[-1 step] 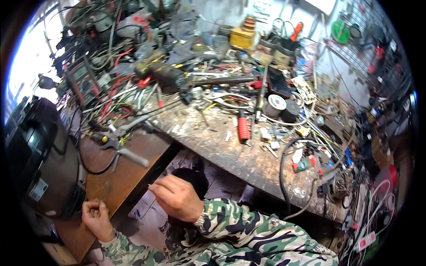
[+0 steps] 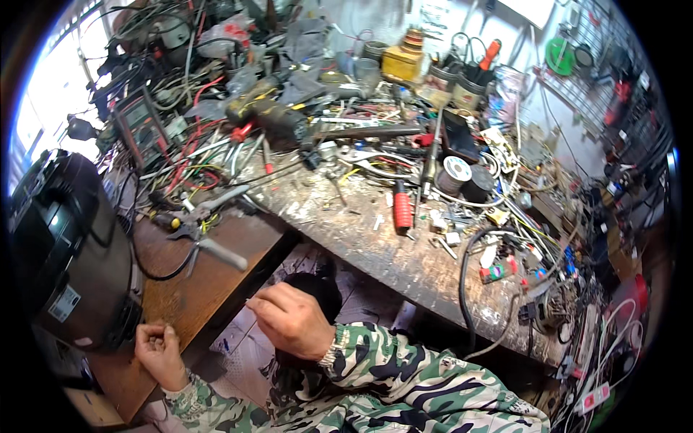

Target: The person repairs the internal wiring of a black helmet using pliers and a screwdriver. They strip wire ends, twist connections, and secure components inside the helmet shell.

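Note:
My left hand (image 2: 160, 355) is closed, its fingers curled over the edge of the brown wooden table, near the lower corner of a dark rice-cooker-like appliance (image 2: 79, 245). Whatever it may hold is hidden. Above the gap between table and workbench, my right hand (image 2: 294, 319) is in a pinch. A tiny pale tip shows at its fingertips, too small to name. Pliers with grey handles (image 2: 222, 255) lie on the brown table, beyond both hands, beside a black cable (image 2: 160, 279).
The worn workbench (image 2: 339, 231) carries a red-handled screwdriver (image 2: 402, 209), a solder spool (image 2: 456, 169), a multimeter (image 2: 141, 130), a power drill (image 2: 271, 115) and tangled wires. A yellow bottle (image 2: 403, 63) stands at the back. A power strip (image 2: 593, 397) hangs at lower right.
The whole view has shifted slightly, the bench now sitting a little further right. Both hands keep nearly the same pose and place.

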`<action>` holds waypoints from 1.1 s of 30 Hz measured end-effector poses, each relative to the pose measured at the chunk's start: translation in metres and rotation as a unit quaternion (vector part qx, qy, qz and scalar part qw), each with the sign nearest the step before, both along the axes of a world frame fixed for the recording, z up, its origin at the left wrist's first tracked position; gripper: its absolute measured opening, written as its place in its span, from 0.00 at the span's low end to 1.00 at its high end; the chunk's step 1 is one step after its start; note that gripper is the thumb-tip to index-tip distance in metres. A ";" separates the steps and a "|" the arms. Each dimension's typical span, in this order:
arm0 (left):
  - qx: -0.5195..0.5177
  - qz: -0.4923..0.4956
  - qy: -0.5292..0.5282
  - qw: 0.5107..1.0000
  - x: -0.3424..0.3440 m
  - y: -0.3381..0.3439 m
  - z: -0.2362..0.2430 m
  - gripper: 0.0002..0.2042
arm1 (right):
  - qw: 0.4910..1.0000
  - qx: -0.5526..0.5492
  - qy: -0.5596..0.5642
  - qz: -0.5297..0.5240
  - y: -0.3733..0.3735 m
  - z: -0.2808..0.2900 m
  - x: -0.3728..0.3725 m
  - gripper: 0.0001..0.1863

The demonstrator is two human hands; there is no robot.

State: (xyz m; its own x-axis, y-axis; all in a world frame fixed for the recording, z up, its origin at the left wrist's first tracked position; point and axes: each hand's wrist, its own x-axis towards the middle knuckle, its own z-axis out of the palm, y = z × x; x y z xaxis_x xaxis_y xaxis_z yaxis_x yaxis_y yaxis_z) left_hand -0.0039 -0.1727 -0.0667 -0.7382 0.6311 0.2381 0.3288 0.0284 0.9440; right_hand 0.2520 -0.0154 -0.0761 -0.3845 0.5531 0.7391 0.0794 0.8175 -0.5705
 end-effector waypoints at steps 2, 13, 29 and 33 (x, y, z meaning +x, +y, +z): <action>0.005 0.009 0.005 1.000 0.005 -0.001 0.003 0.10 | 1.000 -0.015 -0.023 0.009 0.002 0.005 0.000 0.16; 0.032 0.036 0.007 0.999 0.019 -0.001 0.007 0.09 | 0.995 -0.057 -0.050 -0.062 0.023 0.023 -0.005 0.15; 0.072 0.016 -0.032 0.997 0.034 0.001 0.020 0.09 | 0.966 0.064 -0.237 -0.082 0.065 0.035 -0.087 0.13; 0.070 0.004 -0.033 0.997 0.031 -0.003 0.016 0.09 | 0.953 0.159 -0.231 -0.116 0.059 0.054 -0.080 0.09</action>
